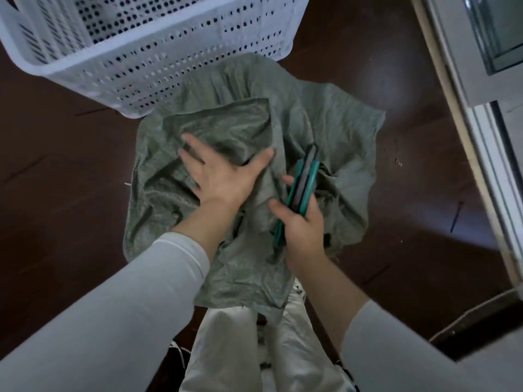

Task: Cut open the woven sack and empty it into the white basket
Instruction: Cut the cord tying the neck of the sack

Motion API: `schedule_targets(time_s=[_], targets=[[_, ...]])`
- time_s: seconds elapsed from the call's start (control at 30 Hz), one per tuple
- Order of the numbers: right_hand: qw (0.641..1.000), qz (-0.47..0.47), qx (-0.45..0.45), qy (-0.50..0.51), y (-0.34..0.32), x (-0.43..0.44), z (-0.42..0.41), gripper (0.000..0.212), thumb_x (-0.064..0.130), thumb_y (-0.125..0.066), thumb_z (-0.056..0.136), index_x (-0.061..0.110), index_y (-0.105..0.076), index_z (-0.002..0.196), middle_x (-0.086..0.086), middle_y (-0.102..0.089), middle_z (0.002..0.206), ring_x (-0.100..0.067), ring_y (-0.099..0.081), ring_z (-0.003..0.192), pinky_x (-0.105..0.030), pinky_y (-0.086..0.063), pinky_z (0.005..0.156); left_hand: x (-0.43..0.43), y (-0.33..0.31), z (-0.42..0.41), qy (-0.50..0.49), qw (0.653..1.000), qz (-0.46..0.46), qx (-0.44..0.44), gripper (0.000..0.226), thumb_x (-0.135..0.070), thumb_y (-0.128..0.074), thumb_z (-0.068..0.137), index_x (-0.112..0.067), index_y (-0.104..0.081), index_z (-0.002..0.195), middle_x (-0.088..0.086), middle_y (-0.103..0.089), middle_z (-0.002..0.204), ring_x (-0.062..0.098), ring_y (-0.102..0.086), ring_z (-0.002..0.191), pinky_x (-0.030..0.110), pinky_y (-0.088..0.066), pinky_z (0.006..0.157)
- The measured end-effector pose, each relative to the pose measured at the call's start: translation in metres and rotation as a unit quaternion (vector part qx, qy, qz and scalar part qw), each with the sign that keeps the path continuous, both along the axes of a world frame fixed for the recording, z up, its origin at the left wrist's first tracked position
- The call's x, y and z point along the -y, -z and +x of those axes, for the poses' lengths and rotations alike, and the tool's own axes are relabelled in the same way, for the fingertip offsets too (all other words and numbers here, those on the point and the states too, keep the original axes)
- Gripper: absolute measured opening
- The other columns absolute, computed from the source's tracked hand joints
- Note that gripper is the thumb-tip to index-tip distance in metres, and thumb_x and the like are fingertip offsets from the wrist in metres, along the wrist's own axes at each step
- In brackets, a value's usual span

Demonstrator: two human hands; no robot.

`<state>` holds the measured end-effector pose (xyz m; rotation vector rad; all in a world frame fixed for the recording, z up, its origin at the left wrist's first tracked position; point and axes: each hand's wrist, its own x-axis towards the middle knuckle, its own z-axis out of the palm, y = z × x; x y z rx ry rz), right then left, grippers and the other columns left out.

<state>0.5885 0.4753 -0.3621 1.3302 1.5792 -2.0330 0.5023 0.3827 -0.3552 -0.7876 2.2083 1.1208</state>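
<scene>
Woven sack [325,131] — grey-green, coarse, heavily creased — lies slumped on the dark floor [56,179], its far edge touching the white basket [147,66], a perforated plastic crate. Left hand [223,176] spread flat, fingers splayed, pressing a folded flap. Right hand [301,227] wrapped around a teal-handled cutter [302,182] — blade not discernible.

Sack [325,128] on floor [56,193], just before basket [158,69]. Left hand [223,176] flat on sack; right hand [300,227] beside it.
</scene>
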Motion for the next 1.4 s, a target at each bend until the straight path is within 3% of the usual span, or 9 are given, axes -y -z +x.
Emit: schedule_targets(time_s=[0.13,0.23,0.37,0.47,0.63,0.83,0.93,1.1,1.4], targets=[[0.979,-0.131,0.105,0.111,-0.006,0.015,0.026,0.029,0.011,-0.064,0.086,0.025,-0.065,0.111,-0.009,-0.068,0.114,-0.027,-0.066,0.103,-0.048,-0.053,0.092,0.011,0.004,-0.004,0.455,0.833,-0.241,-0.200,0.115,-0.014,-0.065,0.076,-0.030,0.027,0.142,0.013,0.015,0.158,0.035,0.019,0.144,0.056,0.021,0.106],[0.993,-0.064,0.093,0.035,-0.008,0.014,0.037,0.019,0.012,-0.065,0.086,0.024,-0.067,0.100,-0.004,-0.068,0.107,-0.020,-0.065,0.100,-0.044,-0.052,0.093,0.031,0.011,0.006,0.646,0.714,-0.251,-0.096,0.080,-0.022,-0.042,0.090,-0.039,0.012,0.146,0.000,-0.028,0.155,0.024,-0.001,0.148,0.053,0.032,0.100],[0.976,0.187,0.009,-0.115,-0.007,-0.009,0.021,0.015,0.008,-0.063,0.085,0.021,-0.059,0.090,0.008,-0.060,0.082,0.005,-0.059,0.075,-0.011,-0.047,0.075,0.057,0.014,0.035,0.556,0.793,-0.248,0.017,0.072,-0.059,-0.003,0.083,-0.031,-0.032,0.143,0.007,-0.065,0.122,0.023,-0.042,0.133,0.042,0.024,0.111],[0.926,0.303,0.013,-0.225,0.015,-0.023,0.012,0.009,0.017,-0.060,0.086,0.022,-0.057,0.092,-0.006,-0.064,0.090,-0.021,-0.061,0.093,-0.035,-0.049,0.087,0.062,0.019,0.050,0.451,0.851,-0.240,0.119,0.096,-0.079,-0.002,0.078,-0.017,-0.013,0.150,0.016,-0.067,0.112,0.026,-0.056,0.118,0.047,-0.017,0.116],[0.935,0.188,0.155,-0.259,0.043,-0.010,0.043,0.040,0.029,-0.058,0.089,0.018,-0.052,0.127,-0.011,-0.054,0.130,-0.027,-0.052,0.120,-0.036,-0.042,0.103,0.060,0.014,0.057,0.338,0.896,-0.171,0.230,0.121,-0.067,-0.061,0.070,-0.019,0.017,0.148,0.022,-0.027,0.146,0.037,-0.035,0.133,0.045,-0.037,0.105],[0.978,-0.004,0.206,0.040,0.036,0.050,0.088,0.029,0.019,-0.064,0.086,0.038,-0.060,0.108,-0.002,-0.064,0.116,-0.025,-0.060,0.111,-0.045,-0.046,0.102,0.033,0.014,0.060,0.464,0.858,-0.200,-0.097,0.065,-0.009,-0.048,0.088,-0.008,-0.022,0.147,0.019,-0.024,0.150,0.036,-0.018,0.141,0.039,-0.018,0.116],[0.958,-0.097,0.226,0.149,0.035,0.066,0.094,0.022,0.016,-0.064,0.086,0.036,-0.062,0.096,-0.006,-0.069,0.110,-0.027,-0.065,0.103,-0.049,-0.050,0.096,0.016,0.031,0.060,0.382,0.914,-0.134,-0.001,0.082,-0.042,-0.050,0.090,-0.002,-0.008,0.148,0.018,-0.012,0.157,0.030,-0.012,0.146,0.035,-0.011,0.118],[0.955,-0.112,0.226,0.155,0.035,0.051,0.101,0.021,0.013,-0.067,0.084,0.033,-0.066,0.086,-0.007,-0.071,0.105,-0.029,-0.066,0.100,-0.049,-0.051,0.095,0.005,0.070,0.065,0.385,0.879,-0.216,0.183,0.147,-0.085,-0.058,0.049,-0.009,0.025,0.144,0.019,0.016,0.157,0.034,0.010,0.146,0.054,-0.009,0.115],[0.994,0.104,0.038,0.006,0.020,0.003,0.074,0.024,0.002,-0.062,0.085,0.025,-0.059,0.090,0.002,-0.068,0.090,-0.002,-0.064,0.087,-0.014,-0.049,0.084,0.042,0.084,0.056,0.314,0.925,-0.158,0.146,0.078,-0.016,-0.068,0.077,-0.002,-0.025,0.141,0.022,-0.051,0.131,0.036,-0.051,0.121,0.038,-0.042,0.099]])
